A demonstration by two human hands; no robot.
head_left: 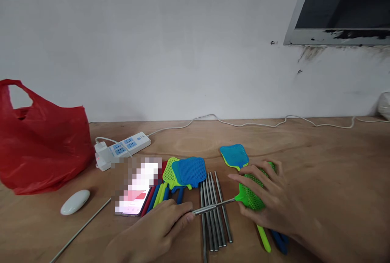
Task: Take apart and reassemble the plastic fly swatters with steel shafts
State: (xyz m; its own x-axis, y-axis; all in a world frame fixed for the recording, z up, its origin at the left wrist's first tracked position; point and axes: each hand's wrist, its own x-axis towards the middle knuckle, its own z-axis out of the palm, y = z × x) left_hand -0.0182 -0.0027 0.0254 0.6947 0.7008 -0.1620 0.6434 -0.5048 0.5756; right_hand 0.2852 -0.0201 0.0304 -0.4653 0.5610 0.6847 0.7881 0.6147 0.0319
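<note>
My left hand (158, 230) pinches a thin metal rod (210, 208), thumb and finger closed round its near end. The rod's other end meets the neck of a green fly swatter head (250, 198); whether it sits fully inside I cannot tell. My right hand (271, 194) lies over this perforated head, fingers curved round it and hiding part of it. Beneath the held rod, several metal rods (217, 226) lie side by side. Beside them are blue and yellow-green swatter heads (190, 171) and coloured handles (160, 194). A yellow-green handle (263, 238) and a blue one (279, 242) show below my right hand.
A blue swatter head (236, 155) rests over a yellow-green one behind my right hand. Leftward are a blurred phone (138, 190), a white power strip (124, 147), a white mouse (75, 202), a red plastic bag (45, 145) and a thin cord (81, 230). A wall (183, 60) bounds the table.
</note>
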